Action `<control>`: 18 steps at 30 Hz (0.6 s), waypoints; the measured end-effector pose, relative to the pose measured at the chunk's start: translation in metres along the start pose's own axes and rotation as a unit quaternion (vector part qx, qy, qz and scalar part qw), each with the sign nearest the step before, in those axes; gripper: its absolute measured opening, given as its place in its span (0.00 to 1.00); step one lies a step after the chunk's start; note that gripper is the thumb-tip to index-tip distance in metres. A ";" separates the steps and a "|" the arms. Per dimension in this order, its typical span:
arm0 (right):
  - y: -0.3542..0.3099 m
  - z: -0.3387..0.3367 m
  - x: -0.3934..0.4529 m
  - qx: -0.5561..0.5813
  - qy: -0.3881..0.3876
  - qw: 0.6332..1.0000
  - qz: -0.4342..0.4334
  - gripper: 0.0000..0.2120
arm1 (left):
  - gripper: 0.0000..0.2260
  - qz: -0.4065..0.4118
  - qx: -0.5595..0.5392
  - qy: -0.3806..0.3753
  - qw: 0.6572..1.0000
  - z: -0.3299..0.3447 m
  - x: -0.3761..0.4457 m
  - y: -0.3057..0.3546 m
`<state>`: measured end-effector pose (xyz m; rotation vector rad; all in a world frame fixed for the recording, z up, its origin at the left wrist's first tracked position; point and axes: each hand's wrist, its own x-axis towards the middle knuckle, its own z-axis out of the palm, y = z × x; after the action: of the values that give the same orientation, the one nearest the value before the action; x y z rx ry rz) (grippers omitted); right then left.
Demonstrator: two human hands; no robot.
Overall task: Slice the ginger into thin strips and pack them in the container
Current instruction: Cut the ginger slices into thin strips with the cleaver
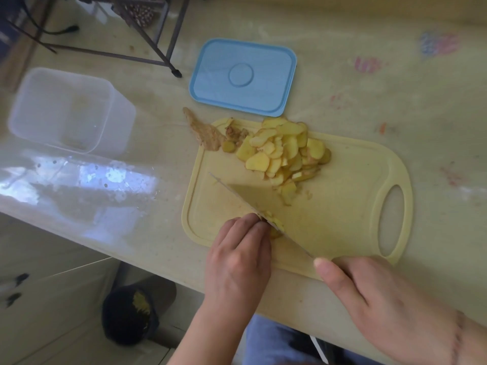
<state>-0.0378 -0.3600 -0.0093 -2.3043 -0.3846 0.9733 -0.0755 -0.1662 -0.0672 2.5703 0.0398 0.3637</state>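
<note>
Beige glossy surface (342, 61) fills most of the view, window glare at 9 o'clock. Yellow cutting board (342, 206) sits centre-right, handle hole toward 3 o'clock. Clear plastic container (71, 111) stands at 10 o'clock on the surface, well apart from the board, open; contents too blurred to tell. Blue lid (242, 77) lies flat at 12 o'clock, just beyond the board's far edge. Dark bin (129, 314) on the floor at 7 o'clock, yellowish scraps inside. Right hand (382, 304) at 5 o'clock grasps the knife (253, 198) handle, thumb extended along it toward the blade; handle itself hidden under the hand. Blade runs diagonally across the board toward 10 o'clock, tip near the board's left edge. Left hand (237, 256) at 6 o'clock, fingers curled down, fingertips pinning a small ginger piece (275, 227) against the board right beside the blade. Pile of ginger slices (284, 151) sits at the board's far side, 12 o'clock of the knife. Ginger peel scraps (208, 133) lie at the board's far-left corner, partly spilling onto the surface.
</note>
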 end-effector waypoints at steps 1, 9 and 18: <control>0.000 0.000 0.000 0.001 0.004 1.000 -0.002 0.35 | 0.09 -0.001 0.001 -0.001 1.000 0.000 0.000 0.000; -0.005 -0.003 -0.016 -0.003 0.019 1.000 0.015 0.37 | 0.04 -0.012 0.018 0.002 1.000 0.000 -0.001 0.001; -0.005 0.002 -0.006 0.012 0.017 1.000 0.005 0.35 | 0.05 -0.009 0.007 0.009 1.000 0.000 -0.002 0.001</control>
<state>-0.0435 -0.3576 -0.0043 -2.3000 -0.3472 0.9381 -0.0773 -0.1667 -0.0670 2.5785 0.0706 0.3801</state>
